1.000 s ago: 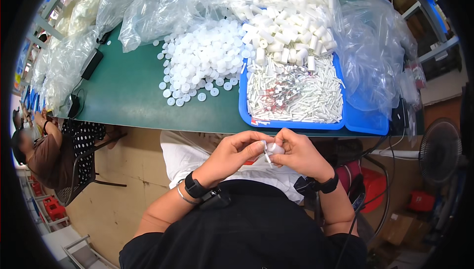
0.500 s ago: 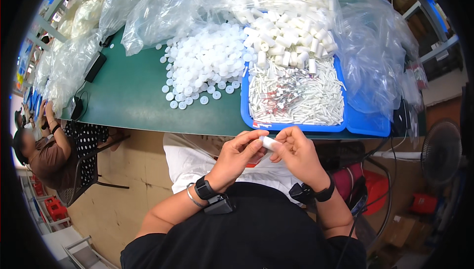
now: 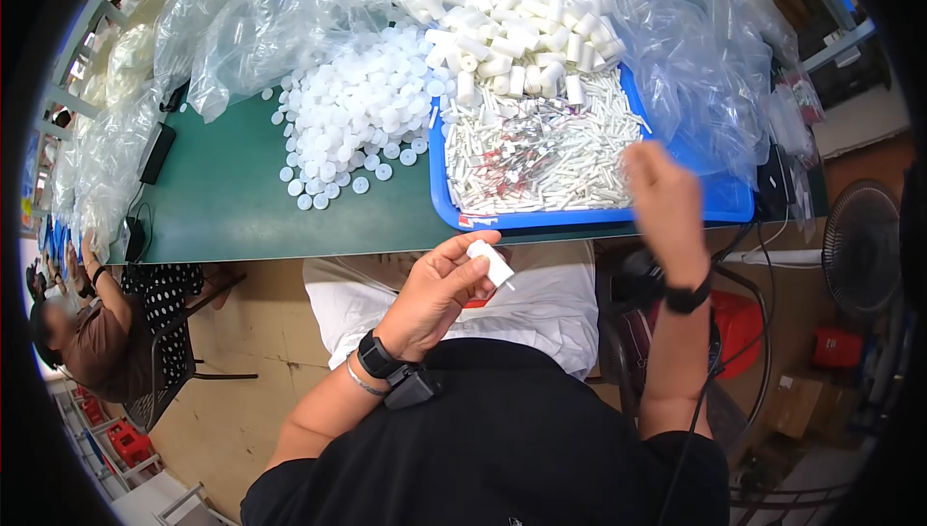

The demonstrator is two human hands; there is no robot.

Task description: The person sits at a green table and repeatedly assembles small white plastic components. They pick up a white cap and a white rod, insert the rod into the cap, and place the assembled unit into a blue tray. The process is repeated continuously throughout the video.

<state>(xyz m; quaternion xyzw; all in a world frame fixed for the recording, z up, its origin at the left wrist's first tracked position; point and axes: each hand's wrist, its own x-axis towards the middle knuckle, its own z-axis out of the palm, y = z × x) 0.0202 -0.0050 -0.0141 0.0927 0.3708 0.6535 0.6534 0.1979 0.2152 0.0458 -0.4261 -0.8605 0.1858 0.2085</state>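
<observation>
In front of my lap, my left hand (image 3: 432,296) pinches a white plastic cylinder (image 3: 491,263) between thumb and fingers. A thin white pin sticks out of the cylinder's lower end. My right hand (image 3: 666,199) is raised over the right front side of a blue tray (image 3: 550,220), its fingers smeared by motion, so whether it holds anything does not show. Many small white pins (image 3: 570,170) fill the tray's front part, with some reddish and dark bits among them. Similar white cylinders (image 3: 517,46) are heaped at the tray's back.
Left of the tray, translucent round discs (image 3: 352,96) lie piled on the green table (image 3: 212,193). Clear plastic bags (image 3: 261,33) spread across the back, with another plastic bag (image 3: 690,62) at right. A fan (image 3: 862,246) stands at far right. Another person (image 3: 106,328) sits at far left.
My right hand has let go of the cylinder and moved up and right to the tray's edge. My left hand keeps the cylinder, now tilted with a pin showing. The view has shifted slightly.
</observation>
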